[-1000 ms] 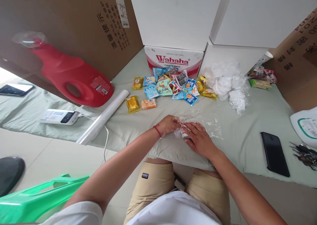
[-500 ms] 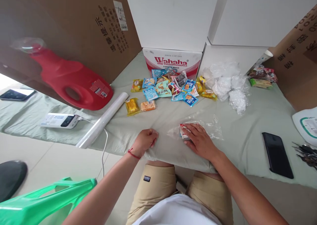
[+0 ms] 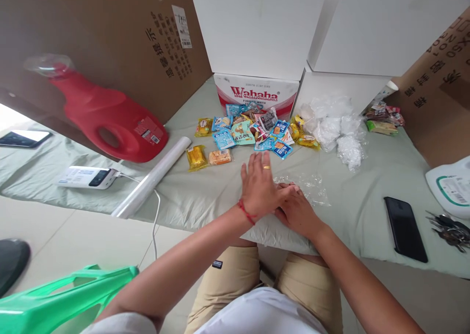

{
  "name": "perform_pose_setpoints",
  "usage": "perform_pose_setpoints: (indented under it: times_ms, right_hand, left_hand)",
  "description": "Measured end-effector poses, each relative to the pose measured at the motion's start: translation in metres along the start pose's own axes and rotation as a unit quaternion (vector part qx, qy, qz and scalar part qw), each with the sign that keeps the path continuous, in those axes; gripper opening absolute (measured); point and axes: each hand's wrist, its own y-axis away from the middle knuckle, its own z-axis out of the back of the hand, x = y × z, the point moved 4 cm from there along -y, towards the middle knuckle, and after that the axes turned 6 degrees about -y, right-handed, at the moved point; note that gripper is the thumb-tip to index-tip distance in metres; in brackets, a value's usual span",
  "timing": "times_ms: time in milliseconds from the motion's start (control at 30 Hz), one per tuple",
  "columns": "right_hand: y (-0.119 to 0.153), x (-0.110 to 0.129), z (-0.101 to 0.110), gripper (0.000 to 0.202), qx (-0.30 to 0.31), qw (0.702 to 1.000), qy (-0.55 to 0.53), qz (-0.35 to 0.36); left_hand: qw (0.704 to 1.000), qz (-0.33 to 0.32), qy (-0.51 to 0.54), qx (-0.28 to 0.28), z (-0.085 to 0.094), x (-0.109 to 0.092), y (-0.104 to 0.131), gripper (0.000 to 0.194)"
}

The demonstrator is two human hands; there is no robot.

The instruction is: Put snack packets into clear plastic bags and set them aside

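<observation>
At twelve o'clock, the white-and-red box [image 3: 257, 95] reads "Wahaha", with "WATER" beneath; at eleven, the brown carton [image 3: 121, 35] bears "温馨提示"; at two, a second carton [image 3: 440, 108] shows "201" and "密封"

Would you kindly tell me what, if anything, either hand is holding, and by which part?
The left hand is open, holding nothing visible. The right hand lies at the left side of the clear plastic; whether it grips anything is hidden.

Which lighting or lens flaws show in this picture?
Head view: pale glare on the phone at far left; head view: small bright glints on the spread-out clear bag; head view: the red bottle looks stretched, probably by the wide lens.
</observation>
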Motion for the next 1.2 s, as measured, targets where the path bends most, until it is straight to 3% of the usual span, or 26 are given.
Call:
perform_pose_setpoints:
  times_ms: [67,133,233,300,433,567,700,767,833,933,1000,1100,1200]
  right_hand:
    - [0.001,0.000,0.000,0.041,0.002,1.000,0.001,-0.001]
    - [0.002,0.000,0.000,0.044,0.008,1.000,0.002,-0.007]
    - [0.002,0.000,0.002,0.054,0.004,1.000,-0.015,-0.018]
    - [0.001,-0.002,0.003,0.053,-0.002,0.999,-0.032,-0.025]
    - [-0.001,-0.005,0.002,0.048,-0.005,0.999,-0.046,-0.018]
    - [-0.002,-0.005,0.005,0.040,-0.028,0.999,-0.036,-0.016]
    - [-0.003,-0.003,0.011,0.037,-0.039,0.998,-0.012,-0.038]
    - [-0.003,-0.002,0.013,0.040,-0.035,0.998,-0.006,-0.043]
    - [-0.004,-0.002,0.013,0.043,-0.028,0.999,-0.012,-0.044]
    - [-0.005,-0.002,0.012,0.045,-0.021,0.998,-0.019,-0.049]
    - [-0.005,-0.003,0.012,0.046,-0.020,0.998,-0.018,-0.052]
    - [-0.006,-0.004,0.012,0.049,-0.015,0.999,-0.014,-0.048]
    - [-0.006,-0.005,0.011,0.047,-0.020,0.999,-0.015,-0.048]
  left_hand:
    - [0.998,-0.031,-0.043,0.033,-0.013,-0.011,-0.014,0.087]
    - [0.991,-0.021,-0.068,0.114,-0.023,-0.007,-0.028,0.067]
    - [0.965,0.044,-0.071,0.247,-0.029,0.021,-0.044,0.030]
    - [0.960,0.062,-0.066,0.265,-0.025,0.039,-0.050,0.018]
    - [0.973,0.053,-0.021,0.224,-0.014,0.060,-0.049,0.018]
    - [0.981,-0.023,0.105,0.162,-0.008,0.057,-0.036,0.020]
    - [0.939,-0.083,0.257,0.214,-0.014,0.051,-0.022,0.013]
    - [0.938,-0.041,0.296,0.177,-0.016,0.056,-0.017,0.010]
    - [0.951,0.042,0.295,0.081,-0.014,0.066,-0.007,0.019]
    - [0.954,0.120,0.273,-0.021,-0.014,0.075,0.032,0.035]
    - [0.966,0.078,0.243,-0.043,-0.016,0.071,0.063,0.048]
    - [0.986,-0.094,0.127,-0.050,-0.018,0.054,0.097,0.064]
    - [0.979,-0.204,0.012,0.009,-0.023,0.043,0.096,0.065]
